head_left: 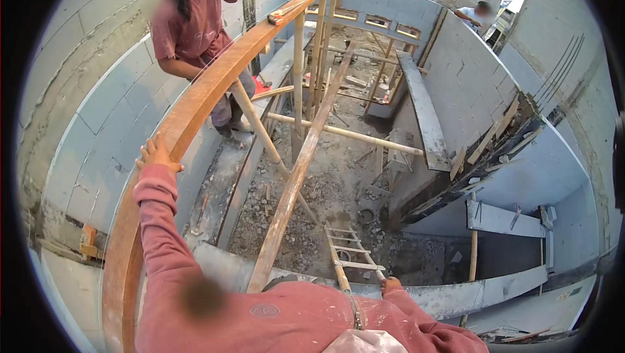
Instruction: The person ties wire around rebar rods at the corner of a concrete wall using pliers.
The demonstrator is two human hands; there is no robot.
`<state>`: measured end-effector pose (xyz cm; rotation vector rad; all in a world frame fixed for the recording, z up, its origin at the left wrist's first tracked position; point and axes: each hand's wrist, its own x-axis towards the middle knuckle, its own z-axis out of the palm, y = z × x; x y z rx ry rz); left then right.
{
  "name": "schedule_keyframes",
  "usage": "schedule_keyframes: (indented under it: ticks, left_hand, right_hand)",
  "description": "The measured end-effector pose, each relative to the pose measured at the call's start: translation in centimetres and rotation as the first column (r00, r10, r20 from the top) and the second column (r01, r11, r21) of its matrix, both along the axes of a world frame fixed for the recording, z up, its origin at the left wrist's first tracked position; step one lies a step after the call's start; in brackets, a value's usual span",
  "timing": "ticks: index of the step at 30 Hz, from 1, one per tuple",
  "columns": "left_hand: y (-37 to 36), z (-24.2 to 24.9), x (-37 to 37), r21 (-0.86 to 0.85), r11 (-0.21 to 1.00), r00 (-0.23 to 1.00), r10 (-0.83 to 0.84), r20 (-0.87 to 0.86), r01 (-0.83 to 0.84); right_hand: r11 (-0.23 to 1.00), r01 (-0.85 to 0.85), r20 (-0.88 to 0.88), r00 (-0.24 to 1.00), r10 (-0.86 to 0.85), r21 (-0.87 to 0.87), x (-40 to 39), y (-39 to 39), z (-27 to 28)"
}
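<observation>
My left hand (pixel 158 154) rests on a long reddish-brown wooden beam (pixel 228 63), its fingers spread over the top face. The beam runs from the lower left to the far wall, with bamboo poles (pixel 250 115) standing under it. Low on the right, my right hand (pixel 390 283) is closed at the top of a bamboo ladder (pixel 351 249) with pale wooden rungs; part of the hand is hidden by the sleeve. The ladder reaches down to the rubble floor. An orange-and-black tool (pixel 276 19) lies farther along the beam.
A co-worker (pixel 192 27) stands left of the beam on a ledge. Another person (pixel 474 14) is behind the right wall. A worn plank (pixel 303 157) crosses the opening above the rubble floor (pixel 338 177). Grey boards (pixel 423 109) and a splintered wood edge (pixel 469 177) lie right.
</observation>
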<state>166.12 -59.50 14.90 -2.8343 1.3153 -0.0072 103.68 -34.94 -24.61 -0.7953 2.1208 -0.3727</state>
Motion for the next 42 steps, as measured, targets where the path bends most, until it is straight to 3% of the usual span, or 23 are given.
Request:
schedule_keyframes:
  ticks: [1, 2, 4, 7, 8, 11, 13, 15, 18, 20, 22, 24, 25, 27, 28, 30, 32, 33, 35, 38, 40, 42]
  left_hand:
    - [0.1, 0.0, 0.1, -0.003, 1.000, 1.000, -0.001, -0.005, 0.001]
    - [0.2, 0.0, 0.2, -0.012, 1.000, 1.000, -0.011, -0.009, 0.011]
    - [0.4, 0.0, 0.3, -0.011, 0.999, 0.999, -0.031, -0.006, 0.031]
    - [0.4, -0.7, 1.0, -0.060, 0.995, 0.997, -0.081, 0.016, 0.082]
    - [0.5, -0.6, 1.0, -0.081, 0.990, 0.993, -0.111, 0.031, 0.113]
    - [1.3, -0.9, 1.1, -0.129, 0.966, 0.974, -0.217, 0.062, 0.223]
    - [1.4, -1.4, 1.5, -0.169, 0.939, 0.954, -0.294, 0.061, 0.300]
    - [1.4, -1.8, 1.7, -0.174, 0.921, 0.937, -0.334, 0.101, 0.347]
    - [1.8, -1.8, 0.5, -0.183, 0.896, 0.910, -0.374, 0.180, 0.404]
    - [2.6, -2.1, -1.5, -0.208, 0.870, 0.887, -0.400, 0.228, 0.446]
    - [4.2, -3.7, -3.3, -0.362, 0.581, 0.679, -0.677, 0.284, 0.729]
    - [4.9, -8.8, -6.4, -0.589, 0.342, 0.392, -0.919, -0.047, 0.732]
    - [5.6, -12.0, -8.2, -0.586, 0.321, 0.271, -0.947, -0.175, 0.744]
    - [7.7, -19.8, -11.5, -0.485, 0.451, 0.126, -0.816, -0.564, 0.749]
    - [9.2, -24.8, -12.7, -0.333, 0.542, 0.140, -0.655, -0.743, 0.771]
    - [13.3, -33.7, -14.1, 0.036, 0.618, 0.309, -0.340, -0.888, 0.785]
    - [19.7, -42.7, -13.4, 0.269, 0.462, 0.431, -0.294, -0.853, 0.845]
    - [22.1, -52.1, -11.9, 0.318, 0.387, 0.370, -0.067, -0.927, 0.866]
    - [25.5, -51.5, -10.2, 0.458, 0.407, 0.508, -0.018, -0.861, 0.790]
    - [27.6, -49.9, -8.5, 0.557, 0.484, 0.625, 0.027, -0.780, 0.675]
    - [28.1, -48.8, -7.4, 0.588, 0.529, 0.679, 0.031, -0.734, 0.612]
    - [28.3, -47.5, -7.3, 0.587, 0.592, 0.709, 0.036, -0.704, 0.553]
  right_hand:
    - [0.953, 0.301, 0.270, 0.915, -0.298, 0.034, 2.2, -2.2, -1.9]
    - [0.982, 0.181, 0.408, 0.901, -0.148, -0.044, 3.8, -3.5, -1.8]
    - [0.997, 0.062, 0.428, 0.903, -0.034, -0.050, 8.8, -6.0, 0.4]
    - [0.961, -0.218, 0.431, 0.861, 0.271, -0.170, 14.0, -6.2, 2.4]
    - [0.962, -0.222, 0.470, 0.840, 0.272, -0.160, 15.1, -5.8, 1.7]
    - [0.945, -0.294, 0.357, 0.906, 0.228, 0.143, 16.6, -3.2, 0.9]
    - [0.853, -0.464, 0.224, 0.881, 0.417, 0.238, 14.7, -0.9, -3.5]
    - [0.788, -0.501, 0.168, 0.865, 0.474, 0.357, 14.1, 0.4, -4.4]
    - [0.631, -0.717, 0.094, 0.679, 0.728, 0.296, 13.1, 1.2, -6.1]
    - [0.618, -0.773, 0.064, 0.630, 0.774, 0.143, 12.4, 1.7, -7.2]
    - [0.730, -0.674, 0.116, 0.738, 0.664, 0.112, 12.7, 0.7, -7.3]
    - [0.887, -0.390, 0.240, 0.911, 0.335, 0.245, 14.9, -1.4, -2.5]
    - [0.875, -0.417, 0.224, 0.903, 0.367, 0.246, 14.8, -2.1, -2.3]
    - [0.845, -0.475, 0.197, 0.878, 0.436, 0.244, 14.0, -3.3, -2.4]
    - [0.855, -0.476, 0.187, 0.877, 0.443, 0.208, 13.5, -3.8, -2.2]
    - [0.874, -0.467, 0.176, 0.879, 0.443, 0.131, 12.3, -4.6, -1.3]
    - [0.916, -0.400, 0.203, 0.901, 0.383, 0.047, 10.7, -4.6, -0.9]
    - [0.940, -0.339, 0.225, 0.919, 0.324, 0.031, 9.3, -4.4, -1.7]
    - [0.988, -0.152, 0.331, 0.934, 0.139, 0.014, 7.1, -3.4, -1.0]
    - [0.986, -0.120, 0.278, 0.957, 0.085, 0.114, 2.3, 0.1, -2.6]
    - [0.916, -0.356, 0.215, 0.924, 0.315, 0.187, -3.0, 3.6, -9.7]
    - [0.842, -0.471, 0.162, 0.882, 0.442, 0.264, -5.6, 5.3, -10.8]
